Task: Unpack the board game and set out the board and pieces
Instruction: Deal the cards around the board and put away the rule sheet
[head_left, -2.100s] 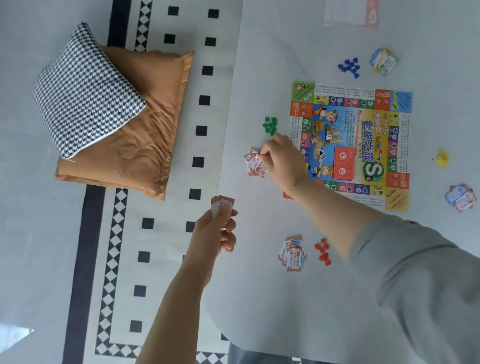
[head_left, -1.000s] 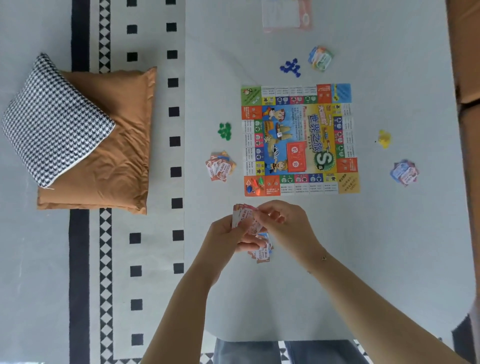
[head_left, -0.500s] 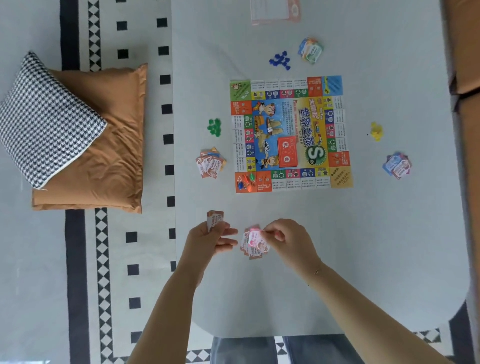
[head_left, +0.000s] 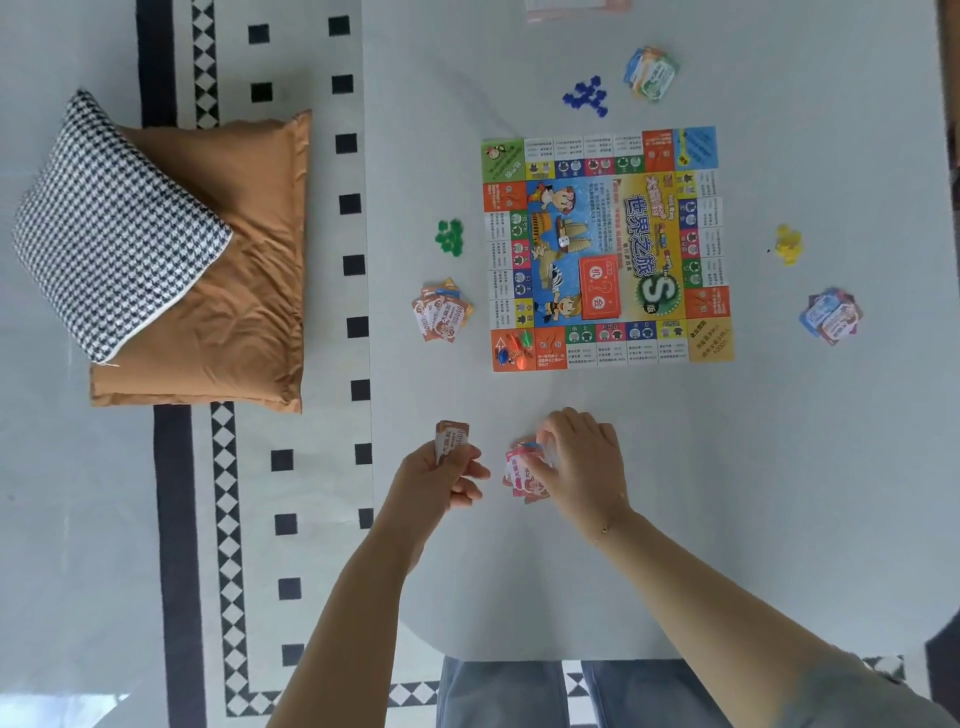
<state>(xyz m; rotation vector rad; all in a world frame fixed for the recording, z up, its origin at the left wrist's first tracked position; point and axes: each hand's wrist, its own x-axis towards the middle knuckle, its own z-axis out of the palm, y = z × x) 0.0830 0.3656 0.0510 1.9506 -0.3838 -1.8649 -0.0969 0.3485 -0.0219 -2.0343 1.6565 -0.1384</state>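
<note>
The colourful game board (head_left: 605, 249) lies flat in the middle of the pale table, with small pawns (head_left: 514, 347) on its near left corner. My left hand (head_left: 439, 480) grips a small stack of orange-and-white cards (head_left: 451, 439). My right hand (head_left: 584, 465) rests fingers-down on a fanned card pile (head_left: 522, 475) near the table's front. Other card piles lie left of the board (head_left: 441, 317), at the right (head_left: 831, 316) and at the far side (head_left: 652, 73). Token heaps sit around the board: green (head_left: 451, 237), blue (head_left: 587, 96), yellow (head_left: 788, 243).
An orange cushion (head_left: 244, 291) with a houndstooth pillow (head_left: 111, 223) on it lies on the patterned rug at the left. A pink-edged sheet (head_left: 576, 8) is at the table's far edge. The table's rounded front edge (head_left: 519, 657) is above my knees.
My right hand has carried a card from the left hand's stack down onto the near pile and now lies over it. The left hand moved slightly left with its stack.
</note>
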